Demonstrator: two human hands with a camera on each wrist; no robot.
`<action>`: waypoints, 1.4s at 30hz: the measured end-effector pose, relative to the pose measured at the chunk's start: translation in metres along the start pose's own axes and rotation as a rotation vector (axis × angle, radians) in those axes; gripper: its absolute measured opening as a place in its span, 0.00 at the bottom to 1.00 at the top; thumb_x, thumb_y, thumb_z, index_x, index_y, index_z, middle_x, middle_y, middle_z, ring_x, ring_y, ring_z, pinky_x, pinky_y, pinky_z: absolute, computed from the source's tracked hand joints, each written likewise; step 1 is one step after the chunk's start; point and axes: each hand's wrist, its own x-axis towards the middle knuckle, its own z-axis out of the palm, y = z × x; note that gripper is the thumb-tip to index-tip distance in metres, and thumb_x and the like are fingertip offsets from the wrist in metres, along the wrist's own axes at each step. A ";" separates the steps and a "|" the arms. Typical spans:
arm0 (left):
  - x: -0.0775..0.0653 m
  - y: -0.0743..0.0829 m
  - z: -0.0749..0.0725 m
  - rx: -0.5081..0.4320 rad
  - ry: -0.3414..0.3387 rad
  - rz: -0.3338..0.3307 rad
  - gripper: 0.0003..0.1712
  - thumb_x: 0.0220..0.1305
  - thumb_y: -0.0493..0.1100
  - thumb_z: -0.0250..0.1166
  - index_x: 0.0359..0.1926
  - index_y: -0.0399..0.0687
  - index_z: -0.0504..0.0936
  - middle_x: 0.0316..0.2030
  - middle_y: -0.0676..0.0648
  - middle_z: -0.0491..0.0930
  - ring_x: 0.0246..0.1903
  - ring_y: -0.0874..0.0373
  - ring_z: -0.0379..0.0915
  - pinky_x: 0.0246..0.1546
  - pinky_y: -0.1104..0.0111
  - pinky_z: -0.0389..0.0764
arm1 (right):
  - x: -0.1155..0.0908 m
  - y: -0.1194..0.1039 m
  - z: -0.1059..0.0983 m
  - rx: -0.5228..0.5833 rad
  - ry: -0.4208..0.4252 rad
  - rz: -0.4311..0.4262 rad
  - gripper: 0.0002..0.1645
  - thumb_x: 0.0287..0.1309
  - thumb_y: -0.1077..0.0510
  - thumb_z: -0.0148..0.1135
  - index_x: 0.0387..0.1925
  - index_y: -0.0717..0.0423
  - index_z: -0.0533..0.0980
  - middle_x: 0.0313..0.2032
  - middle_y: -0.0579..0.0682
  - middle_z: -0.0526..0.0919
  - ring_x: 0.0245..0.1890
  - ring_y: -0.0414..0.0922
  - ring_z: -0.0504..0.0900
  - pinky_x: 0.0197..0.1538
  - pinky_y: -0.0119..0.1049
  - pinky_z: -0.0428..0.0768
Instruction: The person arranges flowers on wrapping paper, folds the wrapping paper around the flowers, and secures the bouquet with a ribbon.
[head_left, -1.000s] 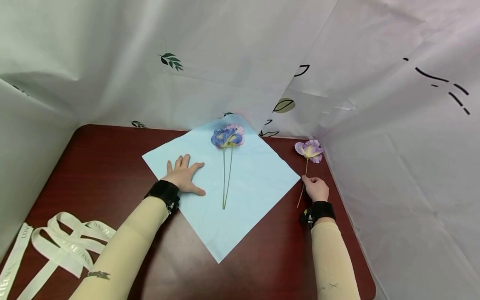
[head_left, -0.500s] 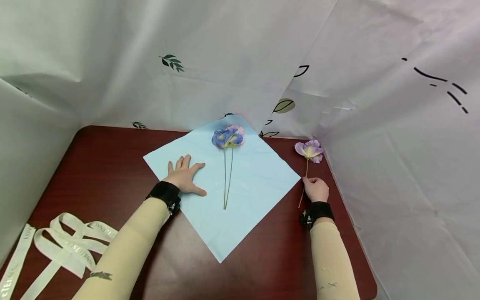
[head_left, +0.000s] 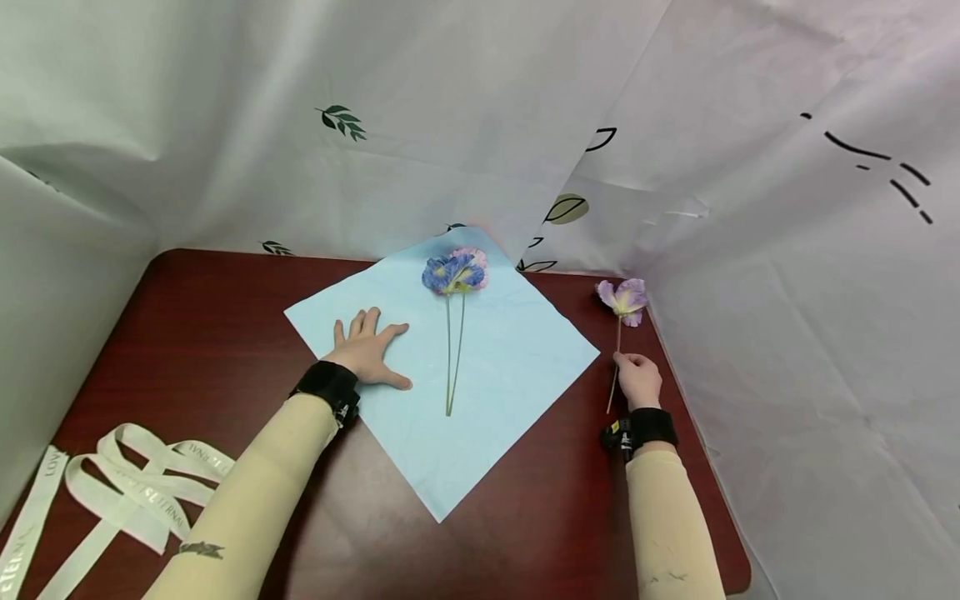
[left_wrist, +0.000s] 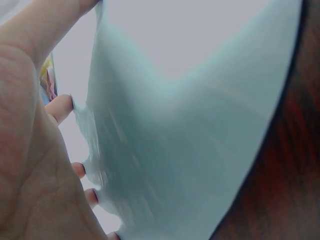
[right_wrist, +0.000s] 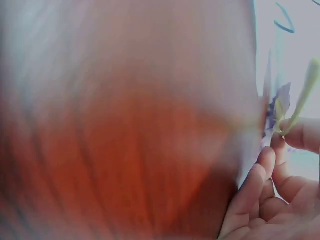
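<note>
A light blue sheet [head_left: 517, 375] lies diamond-wise on the dark red table. On its left part rests my left hand [head_left: 365, 354], fingers spread and straight; the left wrist view shows fingertips touching the sheet [left_wrist: 190, 150]. Right of that hand, a blue flower [head_left: 444, 275] and a pink flower [head_left: 481, 260] lie on the sheet, heads overlapping at the top, stems meeting at the bottom. My right hand [head_left: 640, 382] pinches the stem of a purple flower [head_left: 628, 300] just right of the sheet's right corner. In the right wrist view, thumb and forefinger grip the stem [right_wrist: 304, 97].
A loosely looped white ribbon [head_left: 142, 479] with printed letters lies at the table's left front, partly behind my left sleeve [head_left: 247, 492]. White patterned cloth [head_left: 420, 133] hangs behind and beside the table [head_left: 540, 533]. The table's right edge runs close to my right arm.
My right hand has shifted slightly right with the purple flower; its head has turned and its stem stands more upright in view. The left hand keeps its place on the sheet.
</note>
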 end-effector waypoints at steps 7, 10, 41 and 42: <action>-0.003 0.003 -0.004 -0.007 -0.010 0.001 0.65 0.45 0.74 0.74 0.80 0.62 0.55 0.78 0.31 0.32 0.76 0.29 0.26 0.65 0.27 0.28 | -0.013 -0.014 0.007 0.404 -0.002 0.040 0.24 0.74 0.42 0.53 0.56 0.57 0.73 0.47 0.47 0.75 0.41 0.41 0.71 0.47 0.36 0.70; -0.003 0.004 -0.004 -0.006 -0.011 0.001 0.65 0.45 0.74 0.74 0.80 0.61 0.55 0.78 0.31 0.32 0.76 0.29 0.26 0.65 0.27 0.27 | -0.025 -0.028 0.024 0.547 -0.013 -0.004 0.20 0.74 0.46 0.56 0.52 0.58 0.72 0.39 0.47 0.77 0.32 0.38 0.72 0.36 0.30 0.72; -0.003 0.005 -0.007 0.015 -0.013 -0.010 0.65 0.46 0.74 0.74 0.80 0.61 0.55 0.78 0.31 0.32 0.76 0.29 0.26 0.65 0.27 0.29 | -0.121 -0.140 0.152 0.440 -0.477 -0.251 0.20 0.77 0.58 0.52 0.60 0.69 0.71 0.52 0.74 0.77 0.41 0.56 0.83 0.50 0.53 0.80; -0.002 0.005 -0.006 0.015 -0.014 -0.011 0.65 0.46 0.74 0.74 0.80 0.61 0.54 0.78 0.31 0.32 0.76 0.29 0.26 0.65 0.27 0.29 | -0.120 -0.140 0.153 0.443 -0.477 -0.258 0.20 0.77 0.58 0.52 0.60 0.69 0.71 0.51 0.74 0.77 0.42 0.58 0.83 0.51 0.54 0.79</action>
